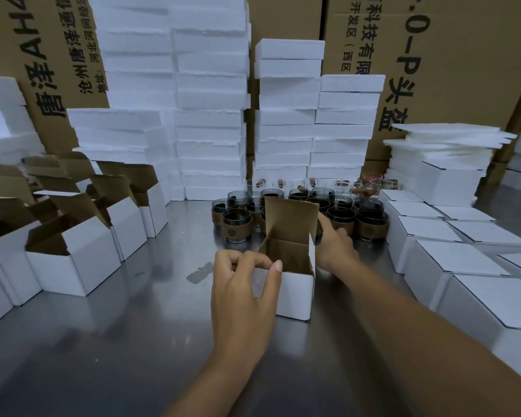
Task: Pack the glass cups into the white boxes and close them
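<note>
Left grip (243, 285) pinches white box (295, 291) | right grip (336, 245) holds cup (319, 233) beside box

Stacked foam blocks (211, 115), printed cardboard cartons (463, 70), steel table (103, 341)

white box (294, 291) with brown inside, dark glass cups (234, 219) with brown bands, shiny grey table (118, 341)

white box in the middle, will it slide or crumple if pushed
Probably light and apt to slide: the white box looks empty on a smooth metal table. Thin cardboard walls likely flex where the left hand pinches the rim. The upright lid may tip it.
</note>
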`<state>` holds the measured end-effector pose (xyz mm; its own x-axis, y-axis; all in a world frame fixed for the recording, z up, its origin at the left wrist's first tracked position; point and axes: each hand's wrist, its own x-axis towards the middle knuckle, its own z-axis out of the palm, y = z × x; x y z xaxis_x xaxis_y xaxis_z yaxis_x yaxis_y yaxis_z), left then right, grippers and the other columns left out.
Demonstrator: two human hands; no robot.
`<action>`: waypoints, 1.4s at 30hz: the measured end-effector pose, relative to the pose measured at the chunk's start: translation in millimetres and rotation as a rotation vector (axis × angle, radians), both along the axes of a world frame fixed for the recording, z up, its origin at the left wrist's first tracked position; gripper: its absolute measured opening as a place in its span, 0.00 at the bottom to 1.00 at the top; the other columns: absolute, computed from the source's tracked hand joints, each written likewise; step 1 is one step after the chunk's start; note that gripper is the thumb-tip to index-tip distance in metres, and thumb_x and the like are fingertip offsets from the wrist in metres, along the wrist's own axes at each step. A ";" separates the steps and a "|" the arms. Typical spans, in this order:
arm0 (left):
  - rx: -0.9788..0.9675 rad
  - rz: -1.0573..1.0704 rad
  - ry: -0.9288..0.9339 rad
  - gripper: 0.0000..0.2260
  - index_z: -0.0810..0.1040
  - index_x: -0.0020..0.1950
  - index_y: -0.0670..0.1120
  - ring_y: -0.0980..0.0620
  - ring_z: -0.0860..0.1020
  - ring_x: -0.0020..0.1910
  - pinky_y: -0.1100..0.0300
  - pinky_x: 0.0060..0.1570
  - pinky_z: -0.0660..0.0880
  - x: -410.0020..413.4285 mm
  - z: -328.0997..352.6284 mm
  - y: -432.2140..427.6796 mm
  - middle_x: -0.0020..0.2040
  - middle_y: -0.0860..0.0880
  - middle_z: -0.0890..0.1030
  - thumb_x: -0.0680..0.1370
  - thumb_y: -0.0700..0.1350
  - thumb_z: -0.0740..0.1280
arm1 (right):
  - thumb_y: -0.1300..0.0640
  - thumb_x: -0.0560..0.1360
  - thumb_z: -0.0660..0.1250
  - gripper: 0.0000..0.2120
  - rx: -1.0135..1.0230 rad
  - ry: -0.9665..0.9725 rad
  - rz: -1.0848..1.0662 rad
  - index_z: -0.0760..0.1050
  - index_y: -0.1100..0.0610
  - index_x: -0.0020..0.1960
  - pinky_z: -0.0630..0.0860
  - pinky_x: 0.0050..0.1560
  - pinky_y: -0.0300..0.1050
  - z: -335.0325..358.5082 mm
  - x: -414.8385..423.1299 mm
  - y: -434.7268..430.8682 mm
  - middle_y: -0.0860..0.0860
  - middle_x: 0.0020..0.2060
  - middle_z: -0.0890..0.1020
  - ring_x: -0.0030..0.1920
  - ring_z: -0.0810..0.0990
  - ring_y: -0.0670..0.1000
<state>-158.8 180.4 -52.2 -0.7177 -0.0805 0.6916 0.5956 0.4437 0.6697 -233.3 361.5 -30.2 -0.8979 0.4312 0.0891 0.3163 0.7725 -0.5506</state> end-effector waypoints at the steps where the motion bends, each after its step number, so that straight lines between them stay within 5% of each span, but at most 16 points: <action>1: -0.002 0.007 0.000 0.03 0.77 0.43 0.50 0.62 0.70 0.50 0.75 0.41 0.67 -0.6 -0.2 -0.1 0.46 0.53 0.69 0.74 0.48 0.70 | 0.51 0.76 0.65 0.35 0.007 0.012 0.008 0.48 0.40 0.75 0.66 0.61 0.54 0.9 0.2 -1.4 0.58 0.67 0.65 0.65 0.67 0.61; 6: -0.003 0.002 -0.003 0.05 0.76 0.41 0.52 0.64 0.69 0.51 0.78 0.40 0.67 -2.6 -1.1 -0.5 0.46 0.56 0.69 0.73 0.49 0.70 | 0.52 0.76 0.65 0.22 0.045 0.072 -0.002 0.62 0.46 0.68 0.68 0.51 0.50 5.4 0.1 -8.0 0.56 0.64 0.66 0.60 0.72 0.60; 12: -0.005 -0.007 0.004 0.05 0.75 0.41 0.53 0.68 0.68 0.50 0.73 0.40 0.66 -5.7 -2.1 -1.3 0.45 0.61 0.68 0.73 0.50 0.70 | 0.55 0.72 0.71 0.11 -0.058 0.319 -0.039 0.68 0.53 0.46 0.73 0.51 0.47 -1.9 8.8 -6.2 0.54 0.64 0.65 0.59 0.70 0.56; 16: 0.006 -0.037 -0.022 0.06 0.75 0.41 0.51 0.67 0.69 0.47 0.74 0.38 0.66 -4.3 -0.3 -2.3 0.43 0.59 0.69 0.73 0.51 0.69 | 0.56 0.70 0.73 0.16 -0.176 0.332 0.002 0.64 0.53 0.38 0.67 0.31 0.37 -9.9 24.3 -1.5 0.54 0.48 0.75 0.34 0.73 0.45; 18: 0.018 -0.073 -0.041 0.07 0.75 0.40 0.52 0.66 0.70 0.45 0.77 0.38 0.65 -2.3 1.1 -4.3 0.42 0.57 0.70 0.73 0.53 0.68 | 0.55 0.70 0.73 0.17 -0.206 0.320 0.007 0.64 0.52 0.38 0.65 0.30 0.37 -12.5 37.9 -0.7 0.52 0.42 0.76 0.31 0.72 0.44; 22: -0.023 -0.113 -0.057 0.08 0.75 0.43 0.52 0.61 0.70 0.43 0.74 0.37 0.66 -0.6 0.6 -10.4 0.41 0.54 0.72 0.71 0.51 0.72 | 0.55 0.70 0.74 0.16 -0.316 0.460 -0.053 0.66 0.51 0.46 0.75 0.44 0.46 -9.7 70.4 -5.6 0.51 0.47 0.76 0.45 0.75 0.51; 26: -0.105 -0.080 -0.059 0.09 0.76 0.48 0.50 0.56 0.70 0.38 0.67 0.36 0.67 2.4 1.0 -13.8 0.39 0.53 0.70 0.72 0.46 0.73 | 0.55 0.70 0.74 0.24 -0.604 0.718 -0.057 0.64 0.49 0.58 0.70 0.38 0.25 5.9 111.0 -16.3 0.39 0.46 0.74 0.43 0.77 0.37; 30: -0.137 -0.086 -0.066 0.11 0.76 0.52 0.50 0.59 0.71 0.38 0.69 0.37 0.66 3.2 -0.6 -15.0 0.40 0.54 0.70 0.72 0.43 0.73 | 0.57 0.69 0.74 0.29 -0.816 0.884 -0.001 0.63 0.47 0.63 0.71 0.39 0.22 11.6 141.3 -32.4 0.40 0.51 0.76 0.44 0.77 0.29; 35: -0.081 -0.151 -0.097 0.15 0.72 0.58 0.56 0.58 0.74 0.42 0.72 0.40 0.70 9.1 -0.4 -19.6 0.43 0.54 0.74 0.75 0.44 0.69 | 0.59 0.68 0.74 0.20 -0.916 0.837 0.110 0.71 0.50 0.56 0.74 0.41 0.27 4.3 154.3 -56.2 0.46 0.50 0.81 0.45 0.81 0.36; 40: 0.155 -0.402 -0.220 0.03 0.75 0.46 0.57 0.59 0.78 0.37 0.68 0.38 0.74 23.8 7.8 -21.9 0.36 0.54 0.79 0.79 0.50 0.62 | 0.40 0.54 0.73 0.33 -1.042 0.687 0.192 0.74 0.53 0.56 0.75 0.44 0.39 1.3 162.1 -64.9 0.45 0.44 0.85 0.45 0.83 0.42; 42: 0.183 -0.549 -0.329 0.10 0.78 0.49 0.57 0.56 0.79 0.37 0.65 0.41 0.76 28.6 9.1 -21.2 0.37 0.53 0.81 0.76 0.57 0.60 | 0.38 0.54 0.72 0.34 -1.066 0.620 0.207 0.75 0.53 0.56 0.75 0.43 0.40 0.9 164.1 -64.9 0.44 0.43 0.85 0.45 0.83 0.42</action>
